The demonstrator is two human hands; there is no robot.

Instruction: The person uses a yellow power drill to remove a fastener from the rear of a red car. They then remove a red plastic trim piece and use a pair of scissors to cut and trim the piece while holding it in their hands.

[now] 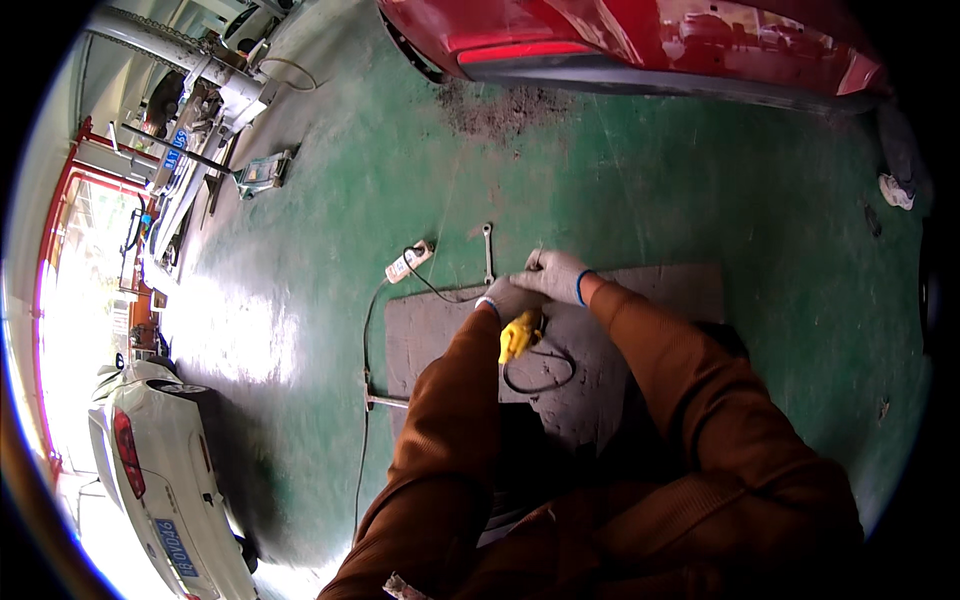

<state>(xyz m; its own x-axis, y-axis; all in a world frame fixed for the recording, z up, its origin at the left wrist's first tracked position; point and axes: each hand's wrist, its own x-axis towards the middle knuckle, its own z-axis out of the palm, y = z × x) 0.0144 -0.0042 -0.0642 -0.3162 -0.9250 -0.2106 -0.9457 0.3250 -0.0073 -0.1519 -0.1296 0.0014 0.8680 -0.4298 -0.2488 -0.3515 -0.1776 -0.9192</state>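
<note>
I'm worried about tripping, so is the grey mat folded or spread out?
Spread: the mat lies flat on the floor, far corners showing; near edge hidden.

from my remote station i record a green floor (640, 170) carrying a grey mat (430, 340). a loop of black cable (545, 389) lies on the mat. noted: a wrench (488, 250) just beyond its far edge, a power strip (408, 263) by its far left corner, dark debris (500, 112) scattered well beyond it.
</note>
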